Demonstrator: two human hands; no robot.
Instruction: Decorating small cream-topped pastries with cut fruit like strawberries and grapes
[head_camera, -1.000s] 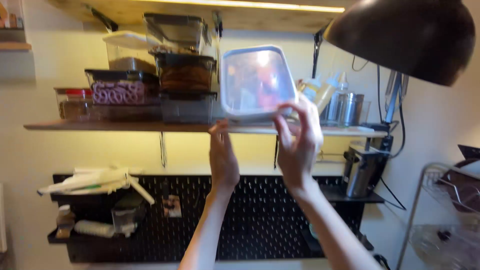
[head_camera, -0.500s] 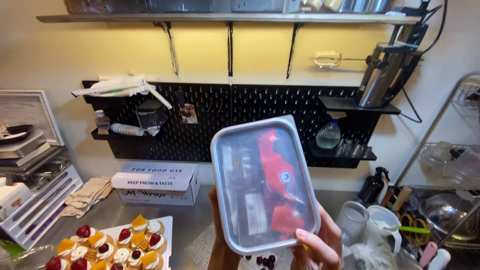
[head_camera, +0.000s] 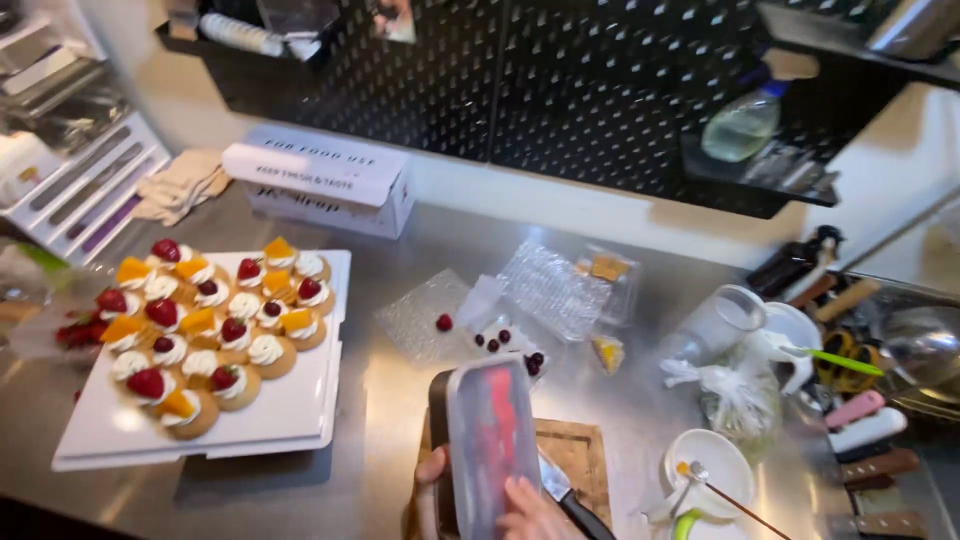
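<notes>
Low in the head view, both of the person's hands grip a clear rectangular plastic container with a grey-rimmed lid and red contents (head_camera: 490, 445), held on edge just above a small wooden cutting board (head_camera: 575, 455) on the brushed steel counter (head_camera: 400, 420). The left hand (head_camera: 430, 490) wraps its fingers around the container's left edge near the bottom, and the right hand (head_camera: 535, 512) clasps the lower right corner, fingers closed on the lid. A black-handled knife (head_camera: 570, 500) lies on the board just beside the right hand. To the left on the counter sits a white rectangular tray (head_camera: 300, 415) carrying rows of small cream-topped tarts with strawberry, mango and cherry pieces (head_camera: 205, 325). Beyond the container, dark loose cherries (head_camera: 505, 340) lie among crumpled clear plastic packaging (head_camera: 555, 290). To the right stand a small white dish holding a spoon (head_camera: 710, 465), a knotted clear plastic bag (head_camera: 735, 395) and a white cup (head_camera: 725, 320). At the back, a white cardboard box of food wrap (head_camera: 320, 180) rests below a black pegboard wall (head_camera: 560, 90).
</notes>
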